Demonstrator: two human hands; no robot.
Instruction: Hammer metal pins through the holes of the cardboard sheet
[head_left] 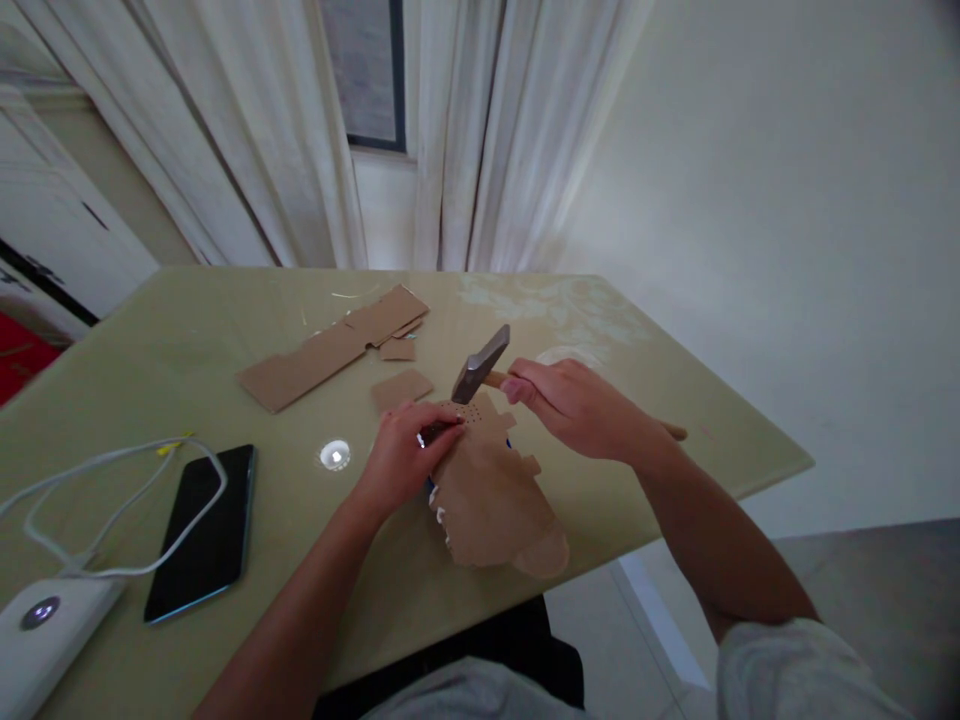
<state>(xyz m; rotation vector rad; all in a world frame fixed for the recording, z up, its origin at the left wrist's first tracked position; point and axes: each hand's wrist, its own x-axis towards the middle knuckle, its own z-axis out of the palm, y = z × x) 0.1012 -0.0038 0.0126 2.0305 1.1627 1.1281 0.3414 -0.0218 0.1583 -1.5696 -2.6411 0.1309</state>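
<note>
A: Where is the card (491, 500)?
B: On the table (202, 320), close to the near edge, with the left hand (401, 450) over its left side. Something blue shows beneath it, too hidden to name.

A: And the grip?
B: The right hand (581, 408) is wrapped around the handle of the hammer (480, 367), whose head is above the dotted patch; whether it touches, one cannot tell. The left fingers and thumb come together beside the dots. Whether they pinch anything small is too unclear to say.

A: How should the card handle?
B: Probably light, fairly stiff, easy to dent or tear around the holes; its plain edges look the safest hold. The hammer looks head-heavy, so a hold farther down the handle would likely give more swing, less control.

A: The surface?
B: Glossy, with glare, so card may slide. A strip (322, 360) and a square (401, 388) lie beyond; a phone (204, 530) and a white device (56, 640) sit to the left.

A: The room?
B: Pale curtains (251, 130) flank a window (367, 70); a bare wall (787, 250) stands right.
</note>
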